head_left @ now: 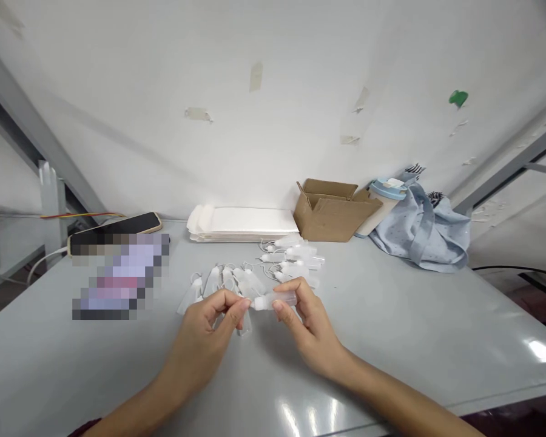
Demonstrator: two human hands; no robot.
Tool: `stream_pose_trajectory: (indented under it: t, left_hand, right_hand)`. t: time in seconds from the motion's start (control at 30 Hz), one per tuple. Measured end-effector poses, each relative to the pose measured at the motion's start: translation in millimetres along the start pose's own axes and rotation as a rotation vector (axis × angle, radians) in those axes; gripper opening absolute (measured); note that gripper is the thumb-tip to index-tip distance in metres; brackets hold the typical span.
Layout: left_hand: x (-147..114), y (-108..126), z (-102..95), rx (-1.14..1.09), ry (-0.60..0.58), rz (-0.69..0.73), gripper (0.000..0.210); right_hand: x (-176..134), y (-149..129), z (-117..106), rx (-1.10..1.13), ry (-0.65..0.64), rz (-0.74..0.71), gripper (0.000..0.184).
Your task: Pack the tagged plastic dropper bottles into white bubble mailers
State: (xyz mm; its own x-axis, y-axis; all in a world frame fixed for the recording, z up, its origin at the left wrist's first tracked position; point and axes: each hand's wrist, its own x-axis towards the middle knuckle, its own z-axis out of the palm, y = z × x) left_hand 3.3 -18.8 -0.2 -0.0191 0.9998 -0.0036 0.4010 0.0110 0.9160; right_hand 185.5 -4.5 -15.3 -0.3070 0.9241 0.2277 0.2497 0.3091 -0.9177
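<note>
A small translucent squeeze bottle [266,301] lies sideways between my two hands, above the table. My right hand [306,318] pinches its body between thumb and fingers. At the bottle's narrow tip, my left hand [218,321] is closed in a pinch; whether it grips the tip or a small cap is hidden by the fingers. Behind my left hand lie several similar bottles [212,280] with thin looped strings or tethers at their tops. Another group of such bottles [295,254] rests farther back, beyond my right hand.
At the back stand a stack of flat white cartons [243,221], an open cardboard box [334,212], a cup with a blue lid [384,197] and a light blue cloth bag [430,227]. A cabled phone [118,232] and a blurred-out rectangular item [122,276] occupy the left side of the grey table [414,340].
</note>
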Motion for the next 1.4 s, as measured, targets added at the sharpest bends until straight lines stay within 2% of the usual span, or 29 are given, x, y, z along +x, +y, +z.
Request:
stream_pose_trajectory:
  t: [0.53, 0.63, 0.77, 0.87, 1.07, 1.27, 1.4]
  left_hand:
    - [-4.1, -7.1, 4.8, 0.028, 0.037, 0.138, 0.035]
    - [0.1, -5.3, 1.1, 0.011, 0.051, 0.120, 0.037]
    - [7.0, -2.5, -8.8, -0.062, 0.067, 0.125, 0.039]
    - [9.7, -2.0, -13.1, -0.026, 0.055, 0.138, 0.035]
    - [7.3, -4.6, -7.9, 0.087, 0.026, 0.291, 0.029]
    - [2.2, -13.1, -2.5, 0.177, 0.116, 0.527, 0.021]
    - [6.4, -12.6, -3.1, 0.240, 0.144, 0.552, 0.019]
  right_hand:
    - [-2.6, 0.3, 3.5, 0.080, -0.038, 0.013, 0.013]
    - [1.1, -1.5, -0.1, 0.122, -0.049, 0.019, 0.015]
    - [6.1, -4.7, -6.1, 0.174, -0.004, 0.005, 0.015]
    - [7.3, -5.1, -7.6, 0.178, 0.006, 0.031, 0.016]
    - [5.2, -3.2, -3.4, 0.147, -0.024, 0.043, 0.014]
    - [0.8, -0.6, 0.5, 0.089, -0.035, 0.031, 0.016]
    - [5.2, 1.9, -1.3, -0.017, -0.061, 0.003, 0.014]
